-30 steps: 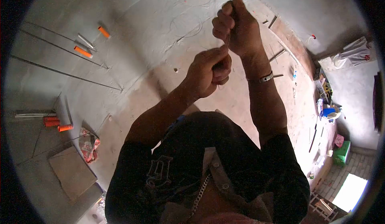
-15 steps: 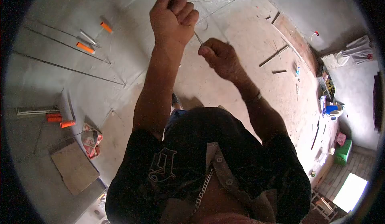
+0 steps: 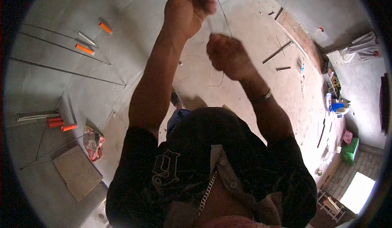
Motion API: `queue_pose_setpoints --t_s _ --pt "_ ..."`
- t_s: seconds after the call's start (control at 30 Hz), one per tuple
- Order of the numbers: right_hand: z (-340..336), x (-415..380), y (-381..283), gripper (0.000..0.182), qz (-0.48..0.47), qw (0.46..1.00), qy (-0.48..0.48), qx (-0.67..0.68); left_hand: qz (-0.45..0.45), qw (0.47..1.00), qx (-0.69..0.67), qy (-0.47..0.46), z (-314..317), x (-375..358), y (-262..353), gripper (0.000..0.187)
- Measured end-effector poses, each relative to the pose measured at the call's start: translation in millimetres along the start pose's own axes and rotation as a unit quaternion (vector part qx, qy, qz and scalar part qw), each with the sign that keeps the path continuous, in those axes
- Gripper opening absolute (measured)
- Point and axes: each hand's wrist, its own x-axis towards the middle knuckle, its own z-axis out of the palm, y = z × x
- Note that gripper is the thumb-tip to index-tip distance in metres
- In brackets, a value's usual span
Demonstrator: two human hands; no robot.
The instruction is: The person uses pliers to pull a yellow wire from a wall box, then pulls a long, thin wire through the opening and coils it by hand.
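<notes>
Left hand (image 3: 185, 11) and right hand (image 3: 229, 57), fingers curled tight on thin wire (image 3: 224, 13) spanning between them; steady, even tension should prevent kinks

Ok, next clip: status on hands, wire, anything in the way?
Left hand curled, cropped at frame top, exact grip unclear. Right hand closed, blurred. Thin wire runs between them. No obstruction visible there.

One head-worn camera faces forward and down, close above the shirt (image 3: 212, 132), hands (image 3: 229, 56) farther out
</notes>
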Motion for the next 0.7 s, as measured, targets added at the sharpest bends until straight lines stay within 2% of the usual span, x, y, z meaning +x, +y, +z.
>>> queue_pose_setpoints --t_s 0.07,0.1,0.13,0.17,0.2,0.23,0.27,0.3,0.33,0.4,0.47,0.53,0.57,0.63,0.67,0.7 --pt "-42.2 27.5 -17.8 0.011 0.254 0.962 -0.040 0.096 0.029 0.982 0.180 0.056 22.7 1.2 -14.8 0.043" --pt "-59.4 44.4 -18.1 0.008 0.339 0.923 -0.017 0.181 -0.011 0.964 0.267 0.005 -2.4 2.9 -28.2 0.053" --pt "-70.9 54.9 -12.6 0.006 0.416 0.870 0.010 0.263 0.009 0.950 0.313 0.015 -2.2 -5.1 -45.5 0.053" --pt "-77.7 54.5 10.5 0.007 0.363 0.759 0.006 0.540 -0.026 0.949 0.313 -0.006 -4.1 -14.9 -53.9 0.053" --pt "-85.1 53.5 36.2 0.009 0.275 0.580 0.001 0.767 -0.062 0.947 0.313 -0.027 -4.2 -22.9 -61.1 0.053" --pt "-91.1 53.2 48.6 0.019 0.262 0.612 -0.011 0.746 -0.052 0.941 0.331 -0.047 -3.0 -27.7 -68.3 0.053" --pt "-97.6 73.6 22.8 0.039 0.406 0.634 0.108 0.649 -0.043 0.934 0.348 -0.064 -0.6 -32.1 -75.9 0.054" --pt "-99.7 78.6 22.4 0.038 0.420 0.623 0.114 0.649 -0.050 0.941 0.332 -0.030 1.7 -34.0 -80.3 0.053" --pt "-101.0 82.1 26.4 0.038 0.430 0.616 0.120 0.649 -0.052 0.941 0.331 -0.033 2.6 -35.8 -81.4 0.053" --pt "-97.0 83.8 39.8 0.037 0.425 0.610 0.128 0.656 -0.116 0.950 0.288 -0.042 3.1 -36.6 -79.9 0.048" --pt "-88.2 78.5 59.8 0.036 0.425 0.597 0.135 0.667 -0.117 0.961 0.247 -0.045 4.0 -38.0 -84.6 0.045" --pt "-79.7 73.4 82.5 0.034 0.385 0.495 0.134 0.767 -0.096 0.964 0.247 0.025 8.7 -38.3 -87.2 0.042" --pt "-75.5 72.1 87.9 0.034 0.405 0.500 0.145 0.752 -0.098 0.964 0.248 0.022 9.3 -37.4 -89.1 0.042" --pt "-61.7 71.0 102.8 0.034 0.410 0.496 0.163 0.748 -0.102 0.981 0.123 0.108 9.2 -35.9 -92.6 0.039" --pt "-60.4 79.1 92.2 0.034 0.409 0.495 0.167 0.748 -0.106 0.981 0.124 0.107 11.5 -34.3 -89.6 0.039" --pt "-59.9 87.3 80.5 0.036 0.431 0.476 0.214 0.736 -0.093 0.985 0.090 0.117 15.7 -31.5 -82.3 0.038"
